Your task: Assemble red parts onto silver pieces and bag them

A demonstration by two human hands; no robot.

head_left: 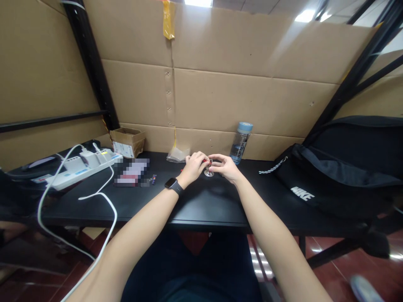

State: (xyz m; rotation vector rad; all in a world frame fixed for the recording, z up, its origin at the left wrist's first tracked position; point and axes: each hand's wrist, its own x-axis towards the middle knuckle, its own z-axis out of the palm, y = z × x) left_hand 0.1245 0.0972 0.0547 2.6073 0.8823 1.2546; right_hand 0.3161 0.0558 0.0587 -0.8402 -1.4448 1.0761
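Left of the bottle (241, 144), a clear round-based piece (208, 173) sits between both hands. The right hand's (227, 167) fingers seem to pinch it; the left hand's (197, 162) curl by something red (206, 161), grip unclear. Two-handed fiddling looks underway; continuing likely needs steady right fingers.
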